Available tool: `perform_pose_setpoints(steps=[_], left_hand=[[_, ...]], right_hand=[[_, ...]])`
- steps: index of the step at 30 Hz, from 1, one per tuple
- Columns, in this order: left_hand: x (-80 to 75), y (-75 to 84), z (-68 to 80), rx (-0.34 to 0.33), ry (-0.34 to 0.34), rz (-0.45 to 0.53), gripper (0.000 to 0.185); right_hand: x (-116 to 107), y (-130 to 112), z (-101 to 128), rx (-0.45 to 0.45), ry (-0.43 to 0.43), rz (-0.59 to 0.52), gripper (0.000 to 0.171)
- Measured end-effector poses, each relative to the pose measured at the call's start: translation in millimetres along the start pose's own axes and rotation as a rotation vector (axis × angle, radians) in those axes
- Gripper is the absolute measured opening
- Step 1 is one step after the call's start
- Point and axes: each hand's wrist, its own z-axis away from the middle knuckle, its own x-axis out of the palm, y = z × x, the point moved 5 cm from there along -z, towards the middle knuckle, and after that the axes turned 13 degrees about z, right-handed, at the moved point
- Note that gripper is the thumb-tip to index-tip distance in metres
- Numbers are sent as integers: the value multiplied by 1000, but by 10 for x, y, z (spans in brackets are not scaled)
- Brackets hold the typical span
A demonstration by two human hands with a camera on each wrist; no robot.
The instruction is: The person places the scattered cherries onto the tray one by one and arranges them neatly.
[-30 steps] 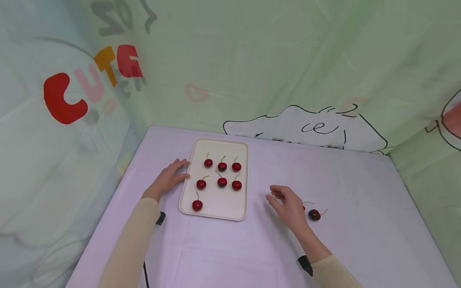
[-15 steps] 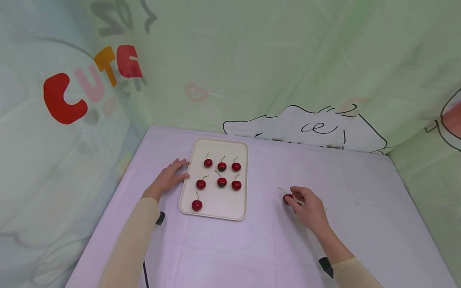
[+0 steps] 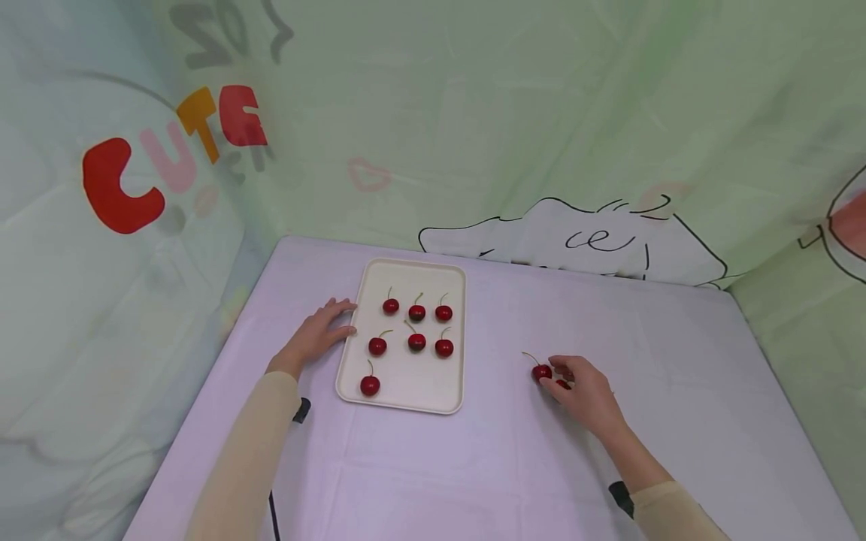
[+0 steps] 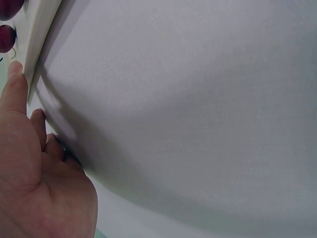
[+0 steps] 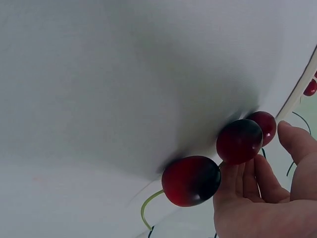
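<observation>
Already trayed: seven round, glossy red cherries [image 3: 416, 343], on the cream rectangular tray [image 3: 419, 383]
Apparently left: three loose cherries [image 5: 190, 181], right of it
Left hand [image 3: 314, 336]: fingers extended, touching tray
Right hand [image 3: 585, 394]: narrow, at loose cherries; cannot tell if pinching

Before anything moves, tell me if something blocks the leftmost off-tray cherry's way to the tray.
Nothing visible does: between that cherry, by the right hand, and the tray, the head view shows only tablecloth.
</observation>
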Motion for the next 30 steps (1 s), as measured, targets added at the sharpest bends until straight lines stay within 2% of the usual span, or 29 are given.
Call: perform_pose_setpoints(steps=[10,23,30], left_hand=[[0,29,12,21,0,10,54],[-5,12,10,14,2,3,53],[-6,14,11,20,-1,-2,53]], right_hand=[[53,-4,-53,-64,7,35,43],[84,-35,-102,-88,25,87,37],[67,-53,-104,-76,36,71,37]])
